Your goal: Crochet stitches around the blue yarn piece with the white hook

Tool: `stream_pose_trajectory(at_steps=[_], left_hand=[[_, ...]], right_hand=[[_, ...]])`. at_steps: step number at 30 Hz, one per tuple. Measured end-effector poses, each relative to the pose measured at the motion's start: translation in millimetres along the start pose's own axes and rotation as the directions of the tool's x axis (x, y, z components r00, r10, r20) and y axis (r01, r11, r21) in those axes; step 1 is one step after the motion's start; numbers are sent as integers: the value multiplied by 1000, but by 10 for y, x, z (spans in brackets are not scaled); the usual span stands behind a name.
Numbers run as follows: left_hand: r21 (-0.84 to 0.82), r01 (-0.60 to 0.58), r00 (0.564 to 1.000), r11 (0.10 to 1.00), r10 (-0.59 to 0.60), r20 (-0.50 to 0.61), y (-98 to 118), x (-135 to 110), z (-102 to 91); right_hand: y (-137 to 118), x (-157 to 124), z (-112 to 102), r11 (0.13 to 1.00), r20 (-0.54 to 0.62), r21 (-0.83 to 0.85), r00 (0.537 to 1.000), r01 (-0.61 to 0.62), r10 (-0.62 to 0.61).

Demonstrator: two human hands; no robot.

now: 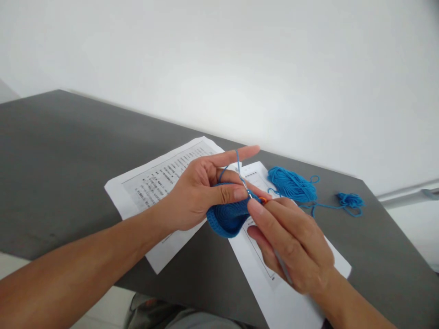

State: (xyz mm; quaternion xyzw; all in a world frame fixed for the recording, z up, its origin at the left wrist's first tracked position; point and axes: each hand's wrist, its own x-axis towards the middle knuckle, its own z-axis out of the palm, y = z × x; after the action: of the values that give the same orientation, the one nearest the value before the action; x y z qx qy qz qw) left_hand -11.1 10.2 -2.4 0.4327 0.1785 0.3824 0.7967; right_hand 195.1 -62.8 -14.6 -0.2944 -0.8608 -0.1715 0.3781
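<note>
A round blue crochet piece (228, 217) hangs below my left hand (202, 187), pinched near its upper edge by the thumb and fingers. My left index finger points out to the right, with a strand of blue yarn (238, 160) looped over it. Closed around a metal crochet hook (245, 184) is my right hand (295, 240); the hook's tip end meets the work beside my left thumb. A small orange bit (263, 199) shows at the edge of the piece, between the two hands. My right fingers cover part of the hook.
Two printed paper sheets lie under my hands, one on the left (137, 187) and one on the right (288, 304). A blue yarn skein (291, 184) and a smaller yarn tangle (350, 201) rest on the dark grey table (68, 183). A white wall (219, 68) stands behind.
</note>
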Motion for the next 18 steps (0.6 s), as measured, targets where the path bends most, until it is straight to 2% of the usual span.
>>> stream_pose_trajectory(at_steps=[7,14,18], left_hand=[[64,-13,995,998,20,-103,17,37,-21],[148,23,993,989,-5,-121,12,60,-64],[171,37,994,985,-18,-110,13,62,-72]], right_hand=[[80,36,-123,987,62,106,991,-124,118],[179,15,-221,966,104,196,983,-168,150],[191,9,-247,968,102,182,982,-172,156]])
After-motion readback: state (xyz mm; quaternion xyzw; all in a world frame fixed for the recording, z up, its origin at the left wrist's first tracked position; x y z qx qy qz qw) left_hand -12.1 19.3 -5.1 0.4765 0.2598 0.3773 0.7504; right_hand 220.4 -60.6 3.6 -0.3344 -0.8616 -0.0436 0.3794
